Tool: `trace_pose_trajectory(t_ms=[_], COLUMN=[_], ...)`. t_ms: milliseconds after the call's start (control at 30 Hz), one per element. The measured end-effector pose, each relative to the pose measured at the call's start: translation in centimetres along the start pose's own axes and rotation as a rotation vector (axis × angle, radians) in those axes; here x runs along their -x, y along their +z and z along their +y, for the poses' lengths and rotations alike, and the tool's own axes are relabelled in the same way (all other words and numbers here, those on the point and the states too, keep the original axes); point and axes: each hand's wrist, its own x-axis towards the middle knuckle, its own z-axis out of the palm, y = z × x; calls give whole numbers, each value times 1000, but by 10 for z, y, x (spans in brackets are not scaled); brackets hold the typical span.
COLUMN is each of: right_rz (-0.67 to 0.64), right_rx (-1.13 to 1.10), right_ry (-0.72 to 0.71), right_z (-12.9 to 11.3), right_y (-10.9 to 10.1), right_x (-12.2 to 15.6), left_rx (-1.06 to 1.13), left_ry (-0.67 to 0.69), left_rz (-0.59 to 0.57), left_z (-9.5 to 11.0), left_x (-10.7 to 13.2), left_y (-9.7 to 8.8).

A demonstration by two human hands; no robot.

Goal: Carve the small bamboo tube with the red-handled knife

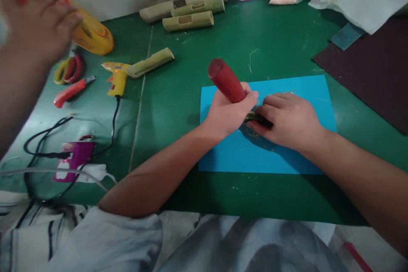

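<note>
My left hand (226, 112) is closed round a thick red cylinder (228, 80), which stands up at a tilt; its lower end is hidden by my fingers. Close beside it, my right hand (291, 119) pinches a small dark piece with a shiny greenish end (253, 117), whose kind I cannot make out. Both hands are over a bright blue sheet (229, 157) on the green table. Fine light-brown crumbs (255, 136) lie scattered on the sheet below my fingers.
Another person's hand (44, 25) grips a yellow bottle (95, 36) at upper left. Nearby lie scissors (70, 68), a red-handled cutter (72, 92), a yellow glue gun (117, 78), its cord and a purple power strip (75, 159). Cut bamboo tubes (188, 21) line the back; dark sheet (379, 72) right.
</note>
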Motion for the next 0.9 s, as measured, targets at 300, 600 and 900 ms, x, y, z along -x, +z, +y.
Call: trace_pose_trajectory(t_ms=[300, 600, 900], right_rz=[1, -45, -11], right_rx=[-18, -15, -20], right_ry=[-2, 54, 28], right_z=[-1, 0, 1], right_y=[0, 0, 2], right_x=[-1, -2, -3], left_rx=[-119, 166, -43], left_ry=[10, -41, 18], left_rz=[-49, 13, 20], left_z=[-2, -6, -5], left_x=[2, -5, -2], left_y=[0, -9, 4])
